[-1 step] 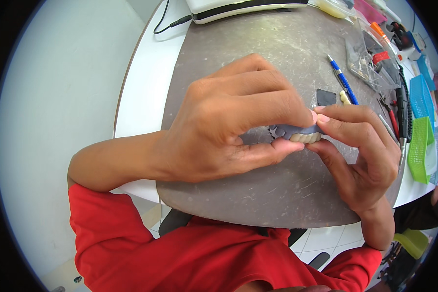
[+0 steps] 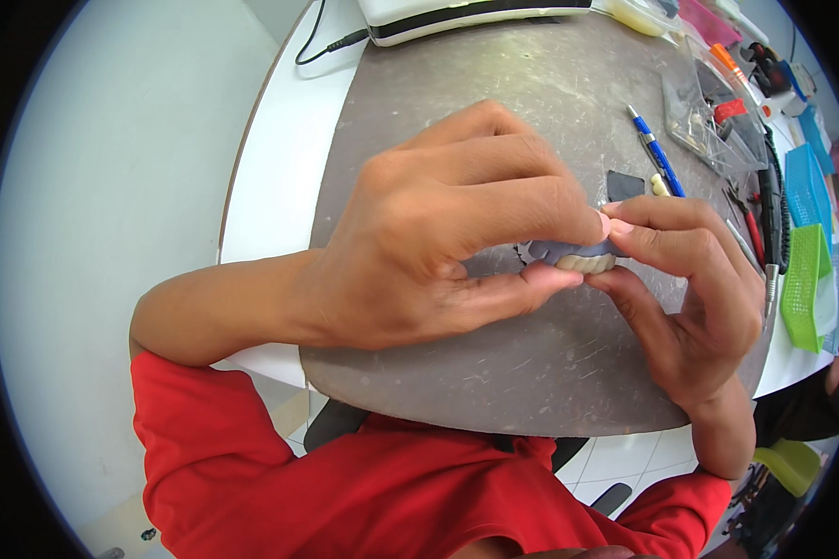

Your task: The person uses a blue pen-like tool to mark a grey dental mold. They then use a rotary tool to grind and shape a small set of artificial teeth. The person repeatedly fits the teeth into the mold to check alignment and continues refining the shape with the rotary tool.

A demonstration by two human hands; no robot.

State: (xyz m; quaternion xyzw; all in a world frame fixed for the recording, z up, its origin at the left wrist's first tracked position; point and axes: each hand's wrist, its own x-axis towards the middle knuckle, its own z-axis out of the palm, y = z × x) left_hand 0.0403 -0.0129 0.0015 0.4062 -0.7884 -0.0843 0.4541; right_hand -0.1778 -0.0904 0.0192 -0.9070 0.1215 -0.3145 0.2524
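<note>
A blue-grey dental model (image 2: 557, 250) with a row of cream-coloured teeth (image 2: 587, 264) along its near side is pinched between my two hands, just above the table. My left hand (image 2: 438, 224) grips its left part, thumb below and fingers arched over the top, hiding much of it. On the other end, my right hand (image 2: 708, 289) has its fingertips on top and its thumb beneath the teeth. The fingertips of both hands meet over the model. Behind the right hand lie a small dark grey square (image 2: 625, 185) and a short cream-coloured tooth piece (image 2: 660, 185).
A blue pen (image 2: 657, 152) lies on the scratched grey tabletop (image 2: 475, 391). Along the right are a clear tray (image 2: 708, 121) of small parts, red-handled pliers (image 2: 753, 233), a black coiled cord, and blue and green (image 2: 802, 289) baskets. A white device (image 2: 466, 20) stands at the back.
</note>
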